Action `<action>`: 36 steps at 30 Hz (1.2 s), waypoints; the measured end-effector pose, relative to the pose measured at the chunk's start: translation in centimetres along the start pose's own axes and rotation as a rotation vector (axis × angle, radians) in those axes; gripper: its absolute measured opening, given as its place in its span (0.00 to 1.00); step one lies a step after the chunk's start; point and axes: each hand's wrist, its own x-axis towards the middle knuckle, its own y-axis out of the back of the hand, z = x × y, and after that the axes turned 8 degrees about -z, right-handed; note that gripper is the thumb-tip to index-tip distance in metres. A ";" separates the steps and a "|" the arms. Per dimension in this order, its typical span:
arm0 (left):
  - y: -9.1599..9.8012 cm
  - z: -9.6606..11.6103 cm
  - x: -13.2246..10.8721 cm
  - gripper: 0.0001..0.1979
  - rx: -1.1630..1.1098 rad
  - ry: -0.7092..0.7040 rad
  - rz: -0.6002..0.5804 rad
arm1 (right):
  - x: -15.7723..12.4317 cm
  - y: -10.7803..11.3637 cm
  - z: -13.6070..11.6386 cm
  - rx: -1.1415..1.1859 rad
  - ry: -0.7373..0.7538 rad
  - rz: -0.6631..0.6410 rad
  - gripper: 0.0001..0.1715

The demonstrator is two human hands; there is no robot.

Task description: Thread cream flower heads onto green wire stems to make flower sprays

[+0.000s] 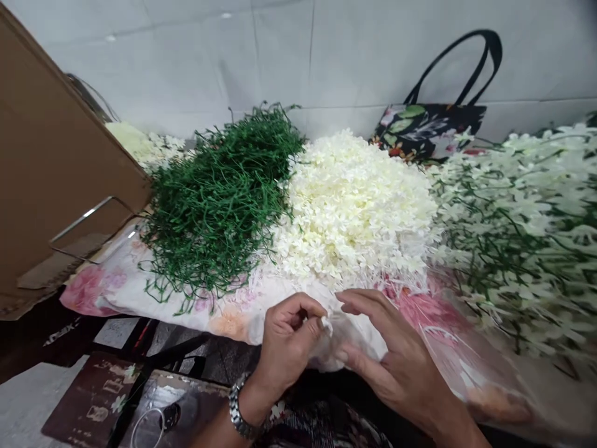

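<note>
Over the front edge of the floral cloth, my left hand (291, 336) pinches a small white artificial flower (327, 325) between thumb and fingertips. My right hand (396, 348) is just to its right, thumb and fingers apart, with nothing visible between them. Beyond both hands lies a big heap of cream-white artificial flower heads (354, 205). Left of that heap rises a tangled pile of green plastic stems (224, 193). Flowers joined to green stems (527, 218) make up another pile at the right.
A cardboard box (60, 149) with a metal wire handle stands at the left. A black floral bag (429, 130) leans by the tiled wall at the back. Pink-flowered cloth (163, 311) covers the work surface. Below at left are brown boxes (93, 398) and a ring-shaped object (147, 426).
</note>
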 end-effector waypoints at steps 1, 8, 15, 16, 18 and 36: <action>0.0 0.0 -0.1 0.03 0.020 0.007 -0.003 | 0.1 -0.1 0.1 -0.006 0.024 -0.007 0.19; 0.0 -0.1 -0.9 0.05 0.250 -0.176 0.044 | 0.9 -0.8 0.0 0.079 0.079 -0.018 0.06; 0.1 -0.2 -1.0 0.06 0.381 -0.250 0.046 | 0.4 -1.0 0.7 0.177 -0.032 -0.116 0.04; 0.1 -0.1 -1.0 0.07 0.386 -0.245 0.046 | 0.4 -1.0 0.8 0.178 -0.033 -0.113 0.04; 0.2 -0.1 -0.9 0.07 0.398 -0.245 0.049 | 0.5 -1.2 1.0 0.182 -0.017 -0.108 0.03; -0.1 0.0 -0.7 0.12 0.471 -0.317 0.021 | 0.4 -1.6 1.7 0.155 -0.027 -0.110 0.05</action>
